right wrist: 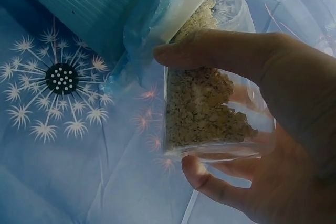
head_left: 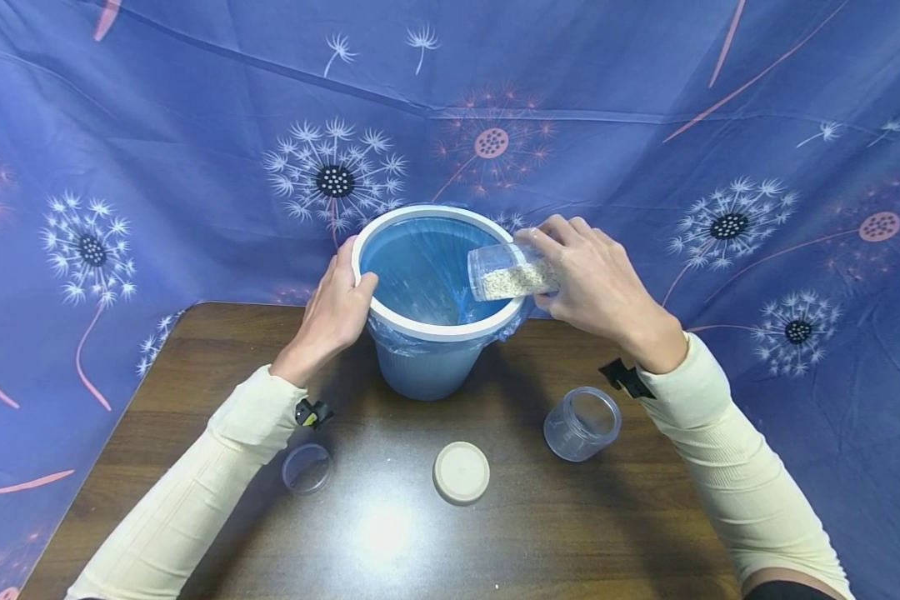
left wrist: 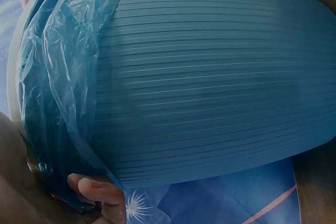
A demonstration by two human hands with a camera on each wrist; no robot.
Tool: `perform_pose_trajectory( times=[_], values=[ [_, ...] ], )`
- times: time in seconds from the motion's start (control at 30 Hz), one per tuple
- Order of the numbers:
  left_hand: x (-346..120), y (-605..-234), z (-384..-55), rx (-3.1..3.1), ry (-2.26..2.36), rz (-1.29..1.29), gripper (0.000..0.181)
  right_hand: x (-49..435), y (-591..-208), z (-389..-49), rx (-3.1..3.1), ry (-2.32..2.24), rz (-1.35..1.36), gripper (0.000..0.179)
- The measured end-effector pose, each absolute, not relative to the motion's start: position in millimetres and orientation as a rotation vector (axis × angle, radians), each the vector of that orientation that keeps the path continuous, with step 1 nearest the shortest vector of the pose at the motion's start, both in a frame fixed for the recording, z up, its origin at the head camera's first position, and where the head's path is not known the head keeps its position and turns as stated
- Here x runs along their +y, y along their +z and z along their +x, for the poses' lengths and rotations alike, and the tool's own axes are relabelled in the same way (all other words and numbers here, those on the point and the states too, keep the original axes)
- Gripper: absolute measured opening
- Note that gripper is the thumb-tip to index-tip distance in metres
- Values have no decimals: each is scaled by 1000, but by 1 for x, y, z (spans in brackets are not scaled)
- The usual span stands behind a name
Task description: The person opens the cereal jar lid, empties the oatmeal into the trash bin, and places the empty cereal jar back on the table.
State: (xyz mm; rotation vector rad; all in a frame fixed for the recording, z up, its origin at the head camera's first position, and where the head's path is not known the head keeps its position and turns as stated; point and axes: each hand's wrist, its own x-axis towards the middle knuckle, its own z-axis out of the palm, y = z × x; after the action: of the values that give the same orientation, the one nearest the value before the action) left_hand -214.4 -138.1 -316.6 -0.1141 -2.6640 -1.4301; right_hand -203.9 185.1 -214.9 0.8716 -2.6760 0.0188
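A blue ribbed trash bin [head_left: 427, 371] with a white rim stands at the back of the table, lined with a thin blue plastic bag [left wrist: 73, 51]. My left hand [head_left: 337, 302] grips the rim on its left side, thumb over the top and fingertips against the bag outside. With my right hand [head_left: 588, 279] I hold a clear jar [head_left: 482, 271] tipped on its side, its mouth over the bin's right rim. Pale, oat-like flakes [right wrist: 197, 108] lie along the jar's lower side. In the right wrist view, thumb and fingers wrap around the jar near its base.
On the brown wooden table [head_left: 555, 533] are an empty clear jar [head_left: 581, 425] at the right, a cream round lid [head_left: 461, 472] in the middle and a clear round lid [head_left: 307, 468] near my left forearm. Behind the bin hangs a blue dandelion-patterned cloth [head_left: 607, 100].
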Motion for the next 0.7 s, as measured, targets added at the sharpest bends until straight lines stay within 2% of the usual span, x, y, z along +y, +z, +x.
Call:
perform_pose_trajectory(
  times=[0.7],
  values=[
    [-139, -317, -214, -2662, -1432, -119, 70, 184, -214, -203, -2671, 10, 875, 74]
  ],
)
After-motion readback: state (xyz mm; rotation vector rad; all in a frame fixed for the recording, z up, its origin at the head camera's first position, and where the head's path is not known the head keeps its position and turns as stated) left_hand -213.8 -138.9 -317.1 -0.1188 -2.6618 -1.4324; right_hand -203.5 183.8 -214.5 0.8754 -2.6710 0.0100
